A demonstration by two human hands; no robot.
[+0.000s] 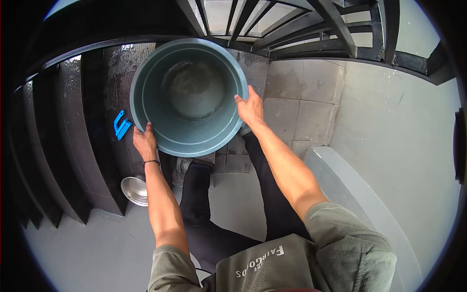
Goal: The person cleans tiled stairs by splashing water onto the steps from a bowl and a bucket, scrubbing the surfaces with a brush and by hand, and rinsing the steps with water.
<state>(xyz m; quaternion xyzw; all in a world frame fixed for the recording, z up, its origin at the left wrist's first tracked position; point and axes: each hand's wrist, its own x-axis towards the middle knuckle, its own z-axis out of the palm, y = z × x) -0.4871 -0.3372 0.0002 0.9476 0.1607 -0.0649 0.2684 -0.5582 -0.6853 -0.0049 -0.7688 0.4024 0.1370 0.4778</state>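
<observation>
A large round grey-green tub (194,136) is between my two hands, with its open top facing me and a shallow layer of cloudy water at its bottom. My left hand (145,141) grips the rim at the lower left, with a dark band on the wrist. On the right side of the rim, my right hand (250,106) is closed, thumb over the inner edge. Left of the tub, a blue scrub brush (122,126) lies on the dark wet step.
Dark steps (73,131) run down the left side. A metal bowl (135,190) rests near my left forearm. Black metal railings (311,36) stand beyond the tub. Grey floor tiles (301,102) and a pale wall (399,126) are to the right.
</observation>
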